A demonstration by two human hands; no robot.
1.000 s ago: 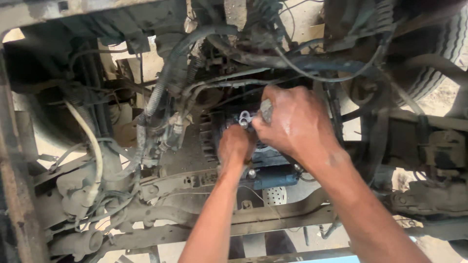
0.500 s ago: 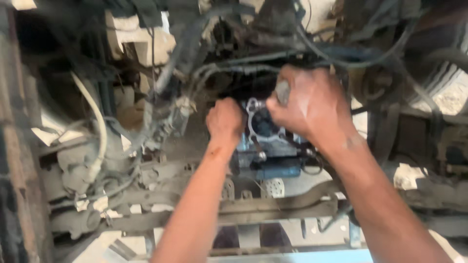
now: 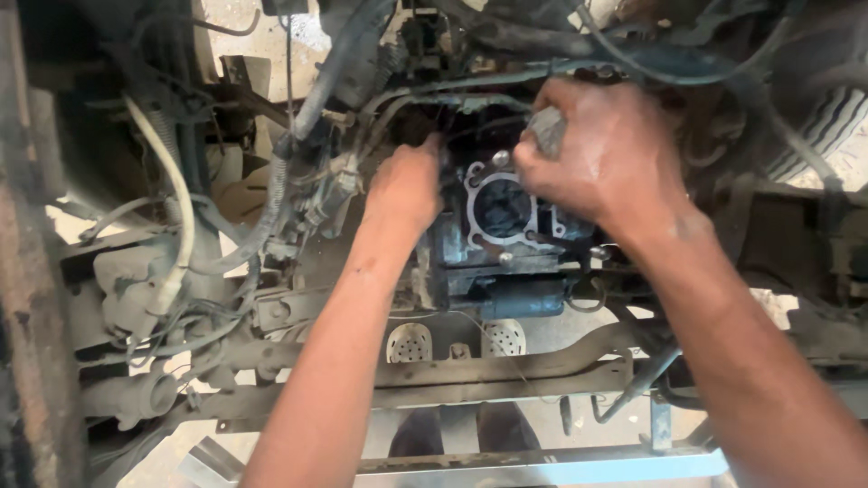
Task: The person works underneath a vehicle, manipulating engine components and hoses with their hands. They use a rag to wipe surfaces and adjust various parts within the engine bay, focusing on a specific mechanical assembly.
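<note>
A: What changed since a moment back?

B: The view pulled closer. The left hand (image 3: 404, 192) slid to the left edge of the engine block (image 3: 506, 237), so the round bore (image 3: 503, 209) now shows bare. The right hand (image 3: 601, 158) stays at the block's upper right.

A: How are the hands?

B: Left is curled, fingertips pressed at the block's edge; I cannot tell if it grips anything. Right is closed round a small grey piece (image 3: 546, 129).

A: And around them?

B: Hoses (image 3: 271, 194) and wires to the left, a grimy frame rail (image 3: 506, 372) below, a tyre (image 3: 832, 117) at right, sunlit ground beneath
</note>
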